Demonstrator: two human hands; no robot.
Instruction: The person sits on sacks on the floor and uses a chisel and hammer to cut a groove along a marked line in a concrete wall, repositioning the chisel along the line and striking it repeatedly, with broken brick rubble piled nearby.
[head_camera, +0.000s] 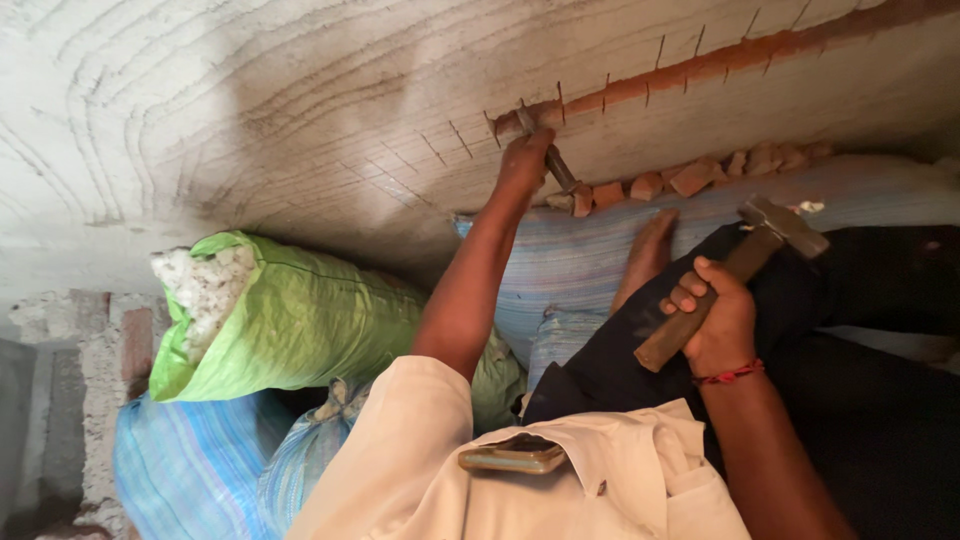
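Grey plastered wall (300, 110) scored with curved lines, orange-red brick groove (720, 62), reddish-brown rubble pieces (690, 178), bright green sack (300, 315), blue striped sacks (580, 255), red thread bracelet (730, 376), cream shirt (420, 470), black trousers (860, 330)

Building site: chased plaster wall (300, 120), sacks (290, 320)

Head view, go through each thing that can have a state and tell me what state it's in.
Chisel: held in left hand, tip at the groove.
Hammer: gripped by right hand, raised off the chisel.
Wall groove: partly cut, brick exposed.
Brick chips: loose, lying below the groove.
Green sack: open at the top, full.
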